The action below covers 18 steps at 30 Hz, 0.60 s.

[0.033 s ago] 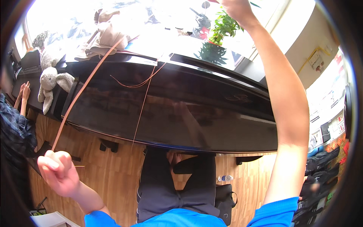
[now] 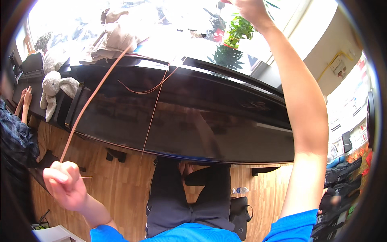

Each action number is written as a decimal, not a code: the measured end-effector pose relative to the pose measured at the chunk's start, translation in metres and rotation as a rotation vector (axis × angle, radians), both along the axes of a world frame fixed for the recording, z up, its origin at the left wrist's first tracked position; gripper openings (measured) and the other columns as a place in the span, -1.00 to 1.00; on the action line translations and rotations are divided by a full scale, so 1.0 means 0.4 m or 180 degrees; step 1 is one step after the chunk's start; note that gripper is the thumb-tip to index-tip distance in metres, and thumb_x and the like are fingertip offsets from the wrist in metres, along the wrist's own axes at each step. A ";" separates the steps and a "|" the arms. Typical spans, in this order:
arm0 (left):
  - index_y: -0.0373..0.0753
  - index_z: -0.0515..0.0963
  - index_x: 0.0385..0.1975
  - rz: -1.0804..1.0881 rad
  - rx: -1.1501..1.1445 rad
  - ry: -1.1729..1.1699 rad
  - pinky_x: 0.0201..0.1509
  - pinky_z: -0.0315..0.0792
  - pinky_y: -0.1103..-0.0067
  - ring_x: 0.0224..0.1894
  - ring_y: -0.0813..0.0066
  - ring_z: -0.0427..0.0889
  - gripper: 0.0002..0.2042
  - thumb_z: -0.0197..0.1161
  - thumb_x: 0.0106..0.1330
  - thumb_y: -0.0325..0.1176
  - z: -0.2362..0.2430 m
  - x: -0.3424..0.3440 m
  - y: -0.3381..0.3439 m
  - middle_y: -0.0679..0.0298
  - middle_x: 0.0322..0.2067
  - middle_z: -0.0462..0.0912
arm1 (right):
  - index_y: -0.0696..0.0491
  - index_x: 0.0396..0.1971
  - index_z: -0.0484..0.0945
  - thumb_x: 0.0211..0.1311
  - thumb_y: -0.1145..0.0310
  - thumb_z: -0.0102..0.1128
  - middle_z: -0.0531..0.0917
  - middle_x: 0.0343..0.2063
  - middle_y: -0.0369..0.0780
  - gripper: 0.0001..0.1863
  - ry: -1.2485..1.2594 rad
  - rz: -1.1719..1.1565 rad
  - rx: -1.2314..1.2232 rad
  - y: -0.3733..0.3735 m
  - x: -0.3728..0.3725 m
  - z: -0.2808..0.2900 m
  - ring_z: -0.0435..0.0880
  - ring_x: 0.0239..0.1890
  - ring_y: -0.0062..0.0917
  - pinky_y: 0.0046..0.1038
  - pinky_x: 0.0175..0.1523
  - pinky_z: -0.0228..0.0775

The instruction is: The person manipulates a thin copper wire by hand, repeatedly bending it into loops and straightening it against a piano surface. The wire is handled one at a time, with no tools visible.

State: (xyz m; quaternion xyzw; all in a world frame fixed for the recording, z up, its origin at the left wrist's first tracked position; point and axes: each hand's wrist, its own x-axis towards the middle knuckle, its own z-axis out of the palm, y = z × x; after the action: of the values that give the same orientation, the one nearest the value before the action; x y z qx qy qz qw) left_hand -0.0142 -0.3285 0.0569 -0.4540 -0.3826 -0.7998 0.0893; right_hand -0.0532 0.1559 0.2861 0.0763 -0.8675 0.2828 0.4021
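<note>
Bright blue short sleeves [image 2: 296, 226] ending well above bare forearms; bare left hand [image 2: 64, 183], bare right hand [image 2: 250, 8]; dark grey trousers [image 2: 177, 201] below.

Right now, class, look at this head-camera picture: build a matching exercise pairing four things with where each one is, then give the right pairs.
1. left hand
2. right hand
3. white plush rabbit
4. green leafy potted plant

a. lying on the left end of the glossy black table
b. raised high at the top edge
c. low on the left, fist closed on the long thin orange cord
d. beside the raised wrist, by the bright window

Pairs: 1-c, 2-b, 3-a, 4-d
</note>
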 end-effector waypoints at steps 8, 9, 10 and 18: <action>-0.36 0.58 -0.38 0.1625 -0.1167 0.0423 -0.48 0.24 0.61 -0.54 0.58 0.36 -0.90 0.14 0.35 -0.51 -0.075 -0.019 0.138 0.21 -0.46 0.66 | 0.21 -0.21 0.70 0.29 0.49 0.29 0.78 -0.33 -0.14 -0.85 -0.0226 -0.0307 -0.0389 0.083 -0.179 -0.132 0.75 -0.30 -0.48 -0.47 -0.17 0.60; -0.37 0.58 -0.36 0.1465 -0.1326 0.0416 -0.48 0.23 0.62 -0.54 0.60 0.36 -0.91 0.13 0.33 -0.56 -0.088 -0.034 0.160 0.19 -0.44 0.69 | 0.19 -0.19 0.71 0.28 0.46 0.31 0.77 -0.34 -0.18 -0.83 -0.0311 -0.0335 -0.0286 0.125 -0.193 -0.181 0.74 -0.31 -0.54 -0.52 -0.19 0.60; -0.40 0.58 -0.34 0.1285 -0.1388 0.0210 -0.48 0.20 0.64 -0.53 0.62 0.34 -0.89 0.10 0.35 -0.58 -0.106 -0.045 0.184 0.15 -0.38 0.71 | 0.16 -0.17 0.72 0.28 0.42 0.34 0.77 -0.34 -0.22 -0.82 -0.0381 -0.0405 -0.0159 0.189 -0.200 -0.234 0.73 -0.32 -0.60 -0.56 -0.20 0.60; -0.37 0.65 -0.28 0.2364 -0.2127 0.0360 -0.22 0.31 0.56 -0.32 0.44 0.43 -0.89 0.18 0.31 -0.57 -0.190 -0.067 0.231 0.26 -0.39 0.61 | 0.02 -0.18 0.77 0.21 0.28 0.35 0.80 -0.32 -0.24 -0.77 -0.0848 -0.0835 0.0237 0.185 -0.248 -0.395 0.76 -0.30 -0.60 -0.54 -0.09 0.58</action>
State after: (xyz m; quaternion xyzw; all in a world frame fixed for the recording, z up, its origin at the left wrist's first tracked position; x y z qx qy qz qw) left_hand -0.0410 -0.2362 -0.0192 -0.3336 -0.7481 -0.5219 0.2382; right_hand -0.1526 0.2298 0.1281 -0.0607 -0.9254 0.2031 0.3141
